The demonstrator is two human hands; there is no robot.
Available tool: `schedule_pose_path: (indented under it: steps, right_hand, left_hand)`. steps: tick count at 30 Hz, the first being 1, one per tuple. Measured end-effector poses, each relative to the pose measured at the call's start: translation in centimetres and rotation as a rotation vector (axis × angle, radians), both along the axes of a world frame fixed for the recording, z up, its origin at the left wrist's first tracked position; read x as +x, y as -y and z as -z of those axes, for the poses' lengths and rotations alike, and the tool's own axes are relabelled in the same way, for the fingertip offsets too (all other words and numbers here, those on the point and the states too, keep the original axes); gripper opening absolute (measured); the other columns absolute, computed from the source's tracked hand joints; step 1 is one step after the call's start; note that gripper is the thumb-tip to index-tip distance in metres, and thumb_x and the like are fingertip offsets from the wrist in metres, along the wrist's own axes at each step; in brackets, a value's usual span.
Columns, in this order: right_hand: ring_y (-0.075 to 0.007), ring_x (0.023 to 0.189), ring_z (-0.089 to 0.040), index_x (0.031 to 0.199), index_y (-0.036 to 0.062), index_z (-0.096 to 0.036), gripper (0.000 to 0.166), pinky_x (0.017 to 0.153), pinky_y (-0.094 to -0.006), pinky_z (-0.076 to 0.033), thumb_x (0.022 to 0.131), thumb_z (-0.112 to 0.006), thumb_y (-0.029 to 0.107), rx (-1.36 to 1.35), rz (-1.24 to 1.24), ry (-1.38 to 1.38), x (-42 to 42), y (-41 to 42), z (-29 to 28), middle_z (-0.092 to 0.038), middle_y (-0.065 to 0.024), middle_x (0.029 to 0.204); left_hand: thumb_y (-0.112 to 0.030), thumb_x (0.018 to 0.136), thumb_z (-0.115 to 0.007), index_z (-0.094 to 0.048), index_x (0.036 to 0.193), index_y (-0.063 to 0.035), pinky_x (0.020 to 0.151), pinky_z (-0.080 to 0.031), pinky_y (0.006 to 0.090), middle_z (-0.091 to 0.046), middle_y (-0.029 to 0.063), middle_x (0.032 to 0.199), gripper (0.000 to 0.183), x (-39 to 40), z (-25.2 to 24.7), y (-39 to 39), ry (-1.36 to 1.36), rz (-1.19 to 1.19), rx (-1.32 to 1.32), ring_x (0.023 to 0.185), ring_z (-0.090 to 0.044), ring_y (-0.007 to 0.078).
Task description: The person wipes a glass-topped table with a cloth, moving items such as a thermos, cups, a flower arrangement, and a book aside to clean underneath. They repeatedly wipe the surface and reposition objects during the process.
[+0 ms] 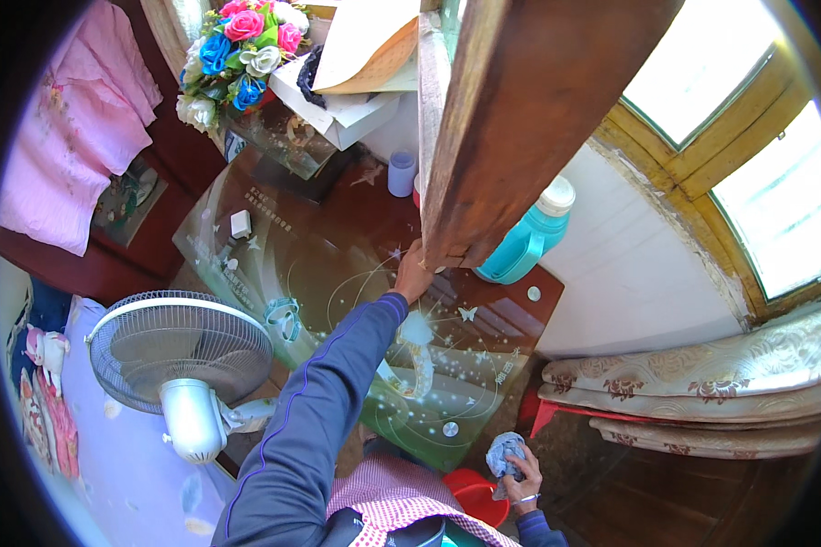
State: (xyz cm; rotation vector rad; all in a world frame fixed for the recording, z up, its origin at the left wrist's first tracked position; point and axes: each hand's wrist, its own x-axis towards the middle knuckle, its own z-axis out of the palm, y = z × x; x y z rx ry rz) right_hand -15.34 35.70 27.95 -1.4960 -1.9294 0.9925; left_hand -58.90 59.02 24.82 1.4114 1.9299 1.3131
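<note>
My left hand [414, 272] reaches across the glass-topped table and grips the lower corner of a brown wooden frame [527, 116], which juts in from above. Its fingertips are partly hidden at the frame's edge. Low on the right, my right hand [525, 477] holds a crumpled grey-blue cloth [505, 454]. Beneath that hand, partly covered by it, is a red plastic basin [471, 484]. The table [356, 273] has a printed glass top with rings, butterflies and writing. Behind the wooden frame stands a turquoise thermos jug [516, 251] with a white lid.
An electric fan [185, 349] stands left of my arm, beside a bed [120, 424]. Artificial flowers [246, 61], a white box [342, 123], a lilac cup [401, 174] and a small white block [241, 223] are on the far side. Folded patterned padding [684, 386] lies right, below a window [698, 164].
</note>
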Motion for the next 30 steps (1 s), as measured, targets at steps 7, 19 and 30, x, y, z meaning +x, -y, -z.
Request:
schedule_pose_path:
  steps: [7,19,30]
  right_hand:
    - [-0.0362,0.119,-0.050,0.096,0.0057,-0.068,0.042,0.101,-0.0406,-0.038,0.057,-0.054,-0.003,0.077,0.006,-0.097,-3.2,-6.4,-2.3,-0.054,-0.0210,0.125]
    - [-0.0378,0.116,-0.049,0.105,0.0103,-0.067,0.044,0.100,-0.0414,-0.039,0.062,-0.061,0.006,0.238,-0.156,-0.152,-18.9,-18.6,0.2,-0.052,-0.0223,0.125]
    - [-0.0408,0.120,-0.039,0.118,0.0140,-0.060,0.054,0.101,-0.0488,-0.034,0.064,-0.063,0.015,0.167,-0.675,0.198,-24.4,-21.9,3.7,-0.041,-0.0208,0.135]
  left_hand:
    - [0.004,0.073,-0.062,-0.054,0.119,-0.0061,0.095,-0.043,0.0404,-0.049,0.0149,0.126,0.047,-1.6,1.3,3.4,-0.055,-0.007,-0.047,0.115,-0.049,0.0355]
    - [0.002,0.069,-0.060,-0.053,0.124,-0.0114,0.095,-0.037,0.0450,-0.052,0.0119,0.124,0.057,0.6,0.9,2.0,-0.328,-0.057,-0.011,0.115,-0.048,0.0314]
    - [0.003,0.069,-0.056,-0.047,0.131,-0.0105,0.092,-0.040,0.0459,-0.046,0.0154,0.130,0.064,0.5,1.7,2.1,-0.455,-0.021,-0.178,0.118,-0.044,0.0352]
